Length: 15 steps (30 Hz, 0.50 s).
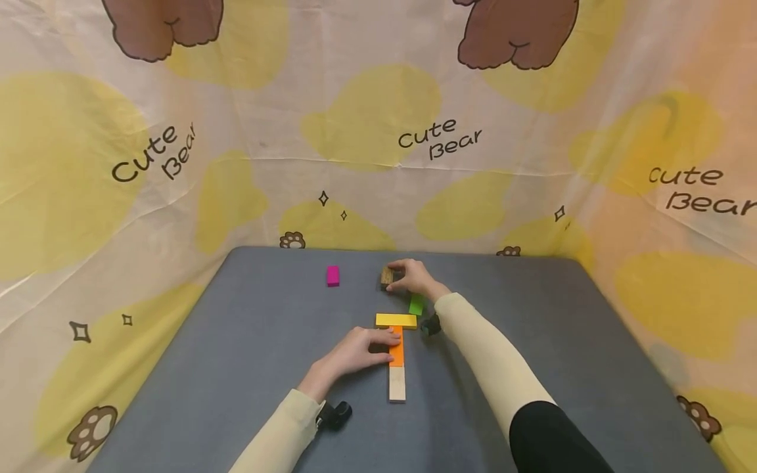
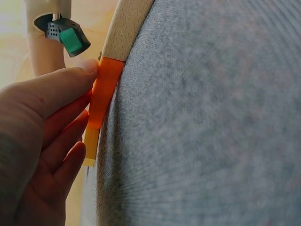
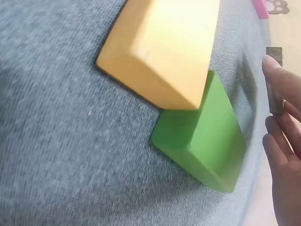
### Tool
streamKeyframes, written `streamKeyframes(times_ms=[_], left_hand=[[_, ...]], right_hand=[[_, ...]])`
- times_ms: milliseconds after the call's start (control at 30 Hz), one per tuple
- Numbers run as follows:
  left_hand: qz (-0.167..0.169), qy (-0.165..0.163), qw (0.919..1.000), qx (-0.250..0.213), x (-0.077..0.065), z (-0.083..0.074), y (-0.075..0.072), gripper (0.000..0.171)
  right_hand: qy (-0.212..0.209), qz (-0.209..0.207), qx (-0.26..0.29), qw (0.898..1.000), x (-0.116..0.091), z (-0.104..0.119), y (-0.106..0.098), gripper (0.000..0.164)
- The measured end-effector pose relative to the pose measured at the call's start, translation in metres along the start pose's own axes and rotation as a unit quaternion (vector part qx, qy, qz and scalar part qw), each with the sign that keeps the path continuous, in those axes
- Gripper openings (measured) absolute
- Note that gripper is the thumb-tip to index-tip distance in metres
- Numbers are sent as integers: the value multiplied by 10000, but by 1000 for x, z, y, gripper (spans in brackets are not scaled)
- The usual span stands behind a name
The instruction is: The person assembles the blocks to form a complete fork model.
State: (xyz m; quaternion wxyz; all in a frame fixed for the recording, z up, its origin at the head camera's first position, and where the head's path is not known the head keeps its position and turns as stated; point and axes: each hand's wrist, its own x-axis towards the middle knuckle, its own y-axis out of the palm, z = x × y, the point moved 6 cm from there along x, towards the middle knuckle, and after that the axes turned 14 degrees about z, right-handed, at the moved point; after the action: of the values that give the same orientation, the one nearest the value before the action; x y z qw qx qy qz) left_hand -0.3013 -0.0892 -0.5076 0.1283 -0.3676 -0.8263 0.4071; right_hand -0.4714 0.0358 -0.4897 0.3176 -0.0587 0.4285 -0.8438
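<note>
My right hand [image 1: 412, 277] holds a brown block [image 1: 387, 277] between thumb and fingers toward the back of the table. The right wrist view shows the same brown block [image 3: 274, 82] upright at the fingertips. My left hand [image 1: 357, 349] rests its fingertips and thumb on an orange block [image 1: 396, 348], fingers fairly straight. A yellow block [image 1: 396, 320] lies crosswise at the orange block's far end. A pale wooden block [image 1: 397, 384] continues the line at the near end. Beside the yellow block's right end is a green block [image 1: 416, 304], partly under the right wrist.
A magenta block [image 1: 333, 276] sits by itself at the back left. The grey table [image 1: 266, 348] is bordered at the back and sides by a bear-print cloth [image 1: 367, 190]. Each wrist carries a small dark camera [image 1: 335, 415].
</note>
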Motion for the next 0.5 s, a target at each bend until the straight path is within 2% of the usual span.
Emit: streamKeyframes(times_ms=[500], left_hand=[[12, 22, 10000, 22, 1, -1, -1, 36]], right_hand=[[-108, -27, -162, 9998, -21, 7, -11, 65]])
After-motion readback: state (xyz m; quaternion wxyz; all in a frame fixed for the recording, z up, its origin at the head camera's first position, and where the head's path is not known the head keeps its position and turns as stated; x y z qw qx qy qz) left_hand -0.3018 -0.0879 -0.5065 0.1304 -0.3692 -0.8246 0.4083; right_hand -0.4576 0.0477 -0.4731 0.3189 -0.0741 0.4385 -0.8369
